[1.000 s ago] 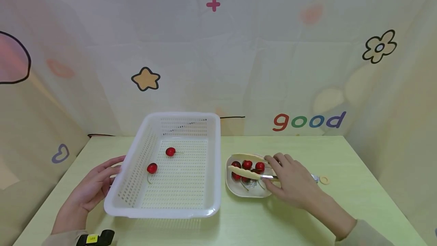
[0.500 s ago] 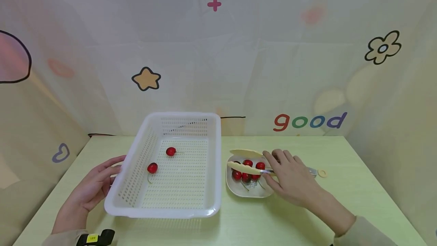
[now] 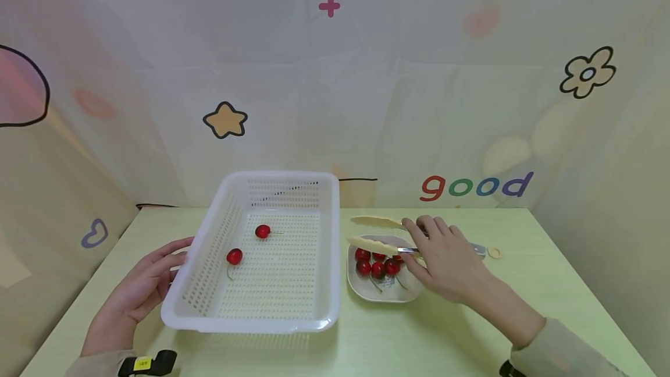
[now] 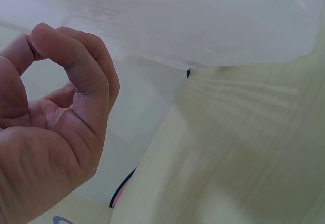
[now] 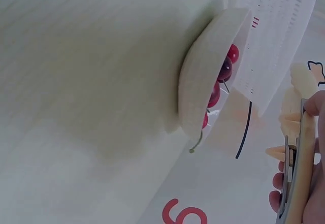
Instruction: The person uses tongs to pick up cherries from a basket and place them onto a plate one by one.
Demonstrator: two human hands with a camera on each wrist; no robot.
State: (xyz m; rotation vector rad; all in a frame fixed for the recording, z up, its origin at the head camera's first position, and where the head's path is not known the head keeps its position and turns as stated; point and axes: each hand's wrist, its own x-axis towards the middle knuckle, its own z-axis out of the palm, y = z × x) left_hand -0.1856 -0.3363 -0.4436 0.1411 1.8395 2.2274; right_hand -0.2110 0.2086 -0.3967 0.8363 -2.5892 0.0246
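In the head view my right hand holds a pair of tongs with cream tips and metal arms. Their two arms are spread, with nothing between the tips. They hover over the back of a small white dish with several red cherries. My left hand is at the left side of a white plastic basket, fingertips partly hidden by its rim. Its fingers curve loosely in the left wrist view. Inside the basket lie two cherries with stems, one front left and one farther back.
Basket and dish stand side by side on a pale green table, with a narrow gap between them. A patterned curtain rises behind the table and along both sides.
My right hand has lifted the tongs up and back from the dish, and their arms have spread wider. The cherries in the dish are less covered. My left hand and the basket stay put.
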